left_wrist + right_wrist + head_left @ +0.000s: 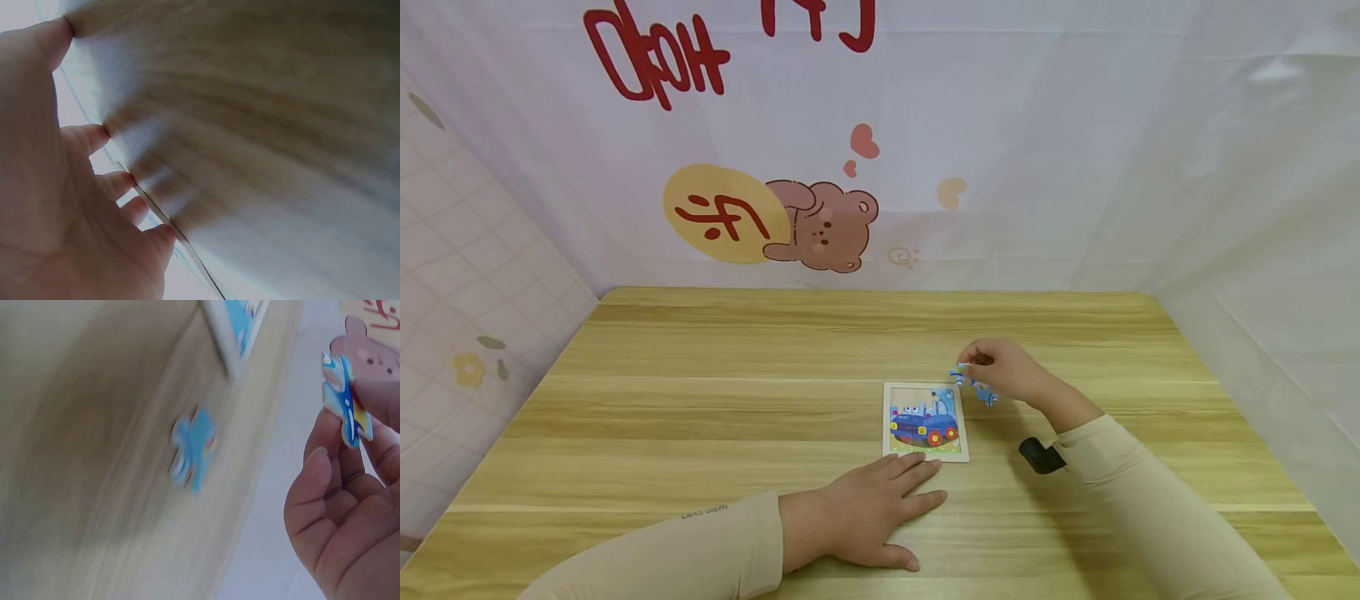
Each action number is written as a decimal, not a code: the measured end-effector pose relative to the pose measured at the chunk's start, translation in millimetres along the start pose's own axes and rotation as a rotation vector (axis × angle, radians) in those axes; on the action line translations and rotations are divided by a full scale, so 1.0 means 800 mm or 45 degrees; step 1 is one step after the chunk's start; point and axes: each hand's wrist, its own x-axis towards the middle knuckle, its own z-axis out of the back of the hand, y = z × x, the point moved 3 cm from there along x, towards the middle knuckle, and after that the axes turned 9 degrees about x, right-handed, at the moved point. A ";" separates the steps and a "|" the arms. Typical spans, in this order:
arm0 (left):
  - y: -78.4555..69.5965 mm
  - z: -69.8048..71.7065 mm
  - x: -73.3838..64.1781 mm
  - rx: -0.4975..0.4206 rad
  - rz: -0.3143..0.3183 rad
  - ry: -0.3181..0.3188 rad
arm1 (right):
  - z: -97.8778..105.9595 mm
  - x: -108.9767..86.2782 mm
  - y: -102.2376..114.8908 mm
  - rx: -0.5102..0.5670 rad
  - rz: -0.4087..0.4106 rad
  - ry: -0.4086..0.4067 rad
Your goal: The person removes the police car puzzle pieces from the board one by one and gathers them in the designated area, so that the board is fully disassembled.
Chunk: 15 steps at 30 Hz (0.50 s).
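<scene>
Your right hand pinches a blue, white and yellow jigsaw piece between thumb and fingers; the right wrist view shows it raised off the wooden table, tipped up on edge, and the head view puts it near the far right corner of the puzzle tray. Your left hand lies flat with fingers spread, some fingertips at the tray's near edge, gripping nothing. A second, loose blue piece rests on the tabletop to the right of the tray. Expect the piece you hold to weigh very little and to be stiff, probably thin wood or dense card, so a light pinch should do. Its printed face looks smooth and might slide under a dry thumb; the pale cut edges should give you a surer hold. Take it across its broad body, and spare the rounded knobs and narrow necks, likely the weakest spots. The loose piece lies flat with little edge to catch, so lift it by opposite sides. The tray looks thin and light too, and could skate on the table if nudged, so hold it by its pale border.
</scene>
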 end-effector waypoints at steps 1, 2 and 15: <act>0.000 0.000 0.000 -0.002 0.000 0.002 | 0.003 -0.001 -0.003 0.000 -0.003 -0.004; 0.000 0.000 0.000 -0.005 0.000 0.004 | 0.006 -0.002 -0.005 -0.001 -0.007 -0.002; 0.001 0.001 0.002 -0.017 -0.013 0.023 | 0.043 -0.016 -0.045 0.066 -0.071 0.033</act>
